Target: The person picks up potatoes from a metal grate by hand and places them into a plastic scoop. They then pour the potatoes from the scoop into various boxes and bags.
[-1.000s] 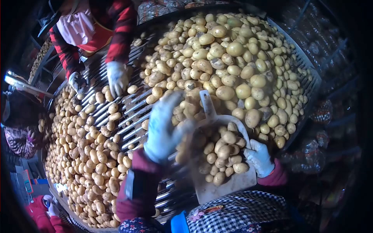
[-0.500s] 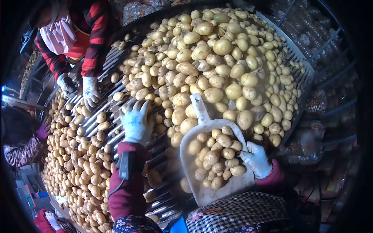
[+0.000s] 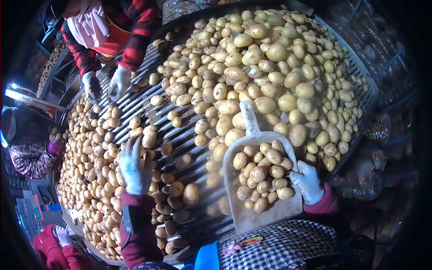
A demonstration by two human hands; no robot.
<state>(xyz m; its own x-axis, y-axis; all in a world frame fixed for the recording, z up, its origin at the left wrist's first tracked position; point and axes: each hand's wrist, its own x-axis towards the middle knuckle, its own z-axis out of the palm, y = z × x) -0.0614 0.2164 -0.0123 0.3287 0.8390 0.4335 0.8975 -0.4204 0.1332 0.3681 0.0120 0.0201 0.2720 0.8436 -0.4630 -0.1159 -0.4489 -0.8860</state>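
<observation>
My right hand (image 3: 307,182), in a white glove, grips the right edge of a white plastic scoop (image 3: 234,211) with fingers and thumb. A pile of small potatoes (image 3: 258,174) lies in the scoop, and its short handle points away from me. My left hand (image 3: 134,168), also gloved, reaches over the slatted metal rack (image 3: 177,139) on the left. Its fingers are stretched out among loose potatoes (image 3: 149,136), right at the edge of the left heap, and look slightly blurred.
A big heap of potatoes (image 3: 288,90) covers the rack's far right. Another heap (image 3: 99,189) spreads along the left. Across the rack, a person's gloved hands (image 3: 119,83) hang over the slats. A purple-gloved hand (image 3: 56,143) and a red-sleeved person (image 3: 51,245) are further left.
My left hand has swept left and toward me, and potatoes have moved with it, baring slats in the middle. My right hand still holds the scoop. The view has shifted a little.
</observation>
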